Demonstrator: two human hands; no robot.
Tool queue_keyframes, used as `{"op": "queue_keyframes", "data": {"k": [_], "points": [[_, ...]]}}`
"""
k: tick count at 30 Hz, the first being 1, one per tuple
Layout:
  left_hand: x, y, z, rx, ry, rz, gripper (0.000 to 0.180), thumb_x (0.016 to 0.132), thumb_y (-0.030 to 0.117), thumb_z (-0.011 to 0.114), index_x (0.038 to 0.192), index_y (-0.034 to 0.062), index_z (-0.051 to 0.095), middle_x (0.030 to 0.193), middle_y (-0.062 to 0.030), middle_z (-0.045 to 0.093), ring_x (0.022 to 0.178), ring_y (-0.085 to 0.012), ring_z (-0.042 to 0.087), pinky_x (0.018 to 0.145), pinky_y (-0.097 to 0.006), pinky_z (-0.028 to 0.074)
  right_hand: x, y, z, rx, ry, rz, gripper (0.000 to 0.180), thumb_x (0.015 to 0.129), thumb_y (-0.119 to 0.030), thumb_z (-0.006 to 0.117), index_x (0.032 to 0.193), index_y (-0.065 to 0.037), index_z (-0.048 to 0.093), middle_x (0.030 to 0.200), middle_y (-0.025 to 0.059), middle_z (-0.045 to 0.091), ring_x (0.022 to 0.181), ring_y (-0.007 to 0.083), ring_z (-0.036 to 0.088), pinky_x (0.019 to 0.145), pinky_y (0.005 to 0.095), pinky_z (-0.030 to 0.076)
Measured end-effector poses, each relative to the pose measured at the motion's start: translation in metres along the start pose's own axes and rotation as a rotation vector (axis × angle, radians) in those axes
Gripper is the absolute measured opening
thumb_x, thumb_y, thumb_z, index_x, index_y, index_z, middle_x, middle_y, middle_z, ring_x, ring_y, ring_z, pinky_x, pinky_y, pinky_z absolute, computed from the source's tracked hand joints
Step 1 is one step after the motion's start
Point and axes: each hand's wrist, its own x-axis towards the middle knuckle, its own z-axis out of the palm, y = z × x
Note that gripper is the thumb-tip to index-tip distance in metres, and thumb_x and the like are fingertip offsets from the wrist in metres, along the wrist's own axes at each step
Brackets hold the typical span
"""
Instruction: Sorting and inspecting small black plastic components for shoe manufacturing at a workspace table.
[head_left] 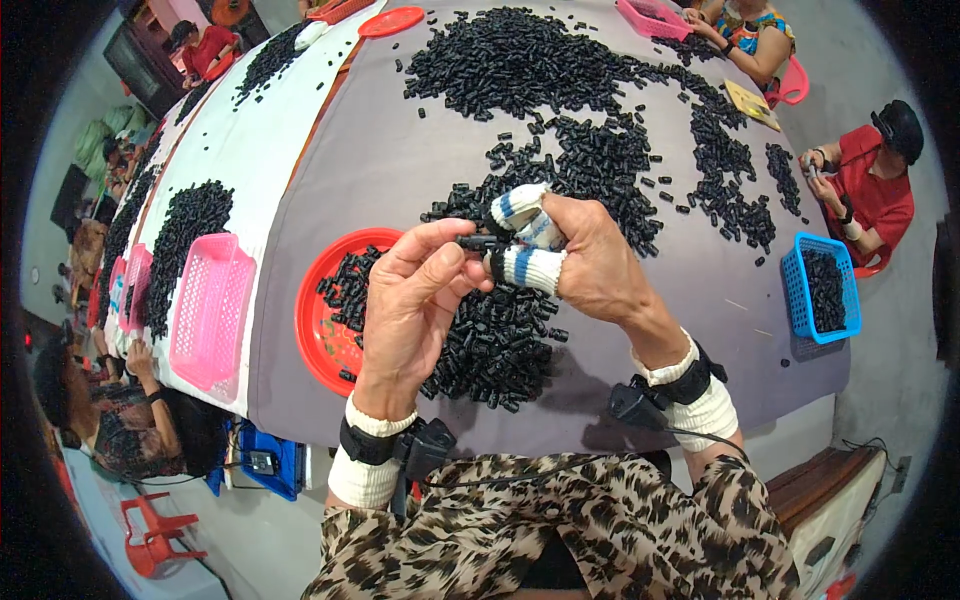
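Note:
In front of me, my left hand (415,305) pinches a small black cylindrical part (477,242) between thumb and fingertips. My right hand (598,262) closes on the other end of the same part, its thumb and index finger covered by white knit finger sleeves with blue stripes. Under and between my hands lies a heap of similar black parts (490,365) on the grey tablecloth. Beside my left hand, a round red tray (306,330) holds more of them. White cuffs with strapped black devices circle both wrists.
Large piles of black parts (510,62) spread across the far table. A pink basket (212,310) stands left, a blue basket (856,290) of parts right. A red lid (391,21) lies at the back. A person in red (878,190) sits right; other people sit around.

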Motion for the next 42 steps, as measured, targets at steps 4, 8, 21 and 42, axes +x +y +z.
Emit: {"op": "queue_keyframes", "data": {"k": [4,8,21,42], "points": [[0.000,0.001,0.002,-0.008,0.009,-0.004,0.022,0.086,0.008,0.057,0.104,-0.0043,0.055,0.084,-0.0089,0.061,0.075,-0.0139,0.060,0.070,-0.027,0.051,-0.002,0.001,0.000,0.009,0.007,0.000,0.022,0.074,-0.013,0.066,0.092,-0.001,0.059,0.063,0.0038,0.058,0.058,0.0060,0.050,0.055,0.0241,0.043],[0.000,0.001,0.005,0.074,0.033,-0.005,0.021,0.085,0.008,0.057,0.102,-0.0042,0.056,0.083,-0.0088,0.061,0.073,-0.0134,0.059,0.069,-0.026,0.050,-0.004,0.016,0.005,0.108,0.025,0.017,0.019,0.076,-0.014,0.065,0.089,0.000,0.059,0.066,0.0029,0.058,0.059,0.0058,0.050,0.054,0.0239,0.043],[0.006,-0.003,0.005,0.120,0.031,0.034,0.026,0.085,0.008,0.058,0.107,-0.0043,0.055,0.093,-0.0106,0.060,0.069,-0.0117,0.057,0.063,-0.024,0.048,-0.009,0.020,0.014,0.552,-0.043,0.323,0.022,0.078,-0.019,0.066,0.084,0.000,0.057,0.065,-0.0021,0.054,0.059,0.0035,0.046,0.051,0.0206,0.038],[0.011,-0.013,0.001,-0.101,0.003,-0.048,0.028,0.088,0.011,0.054,0.112,-0.0032,0.052,0.093,-0.0081,0.061,0.085,-0.0109,0.058,0.075,-0.023,0.048,-0.003,0.027,0.013,0.171,0.036,0.056,0.025,0.074,-0.017,0.070,0.085,-0.001,0.056,0.063,-0.0010,0.053,0.059,0.0053,0.045,0.052,0.0236,0.039]]}}
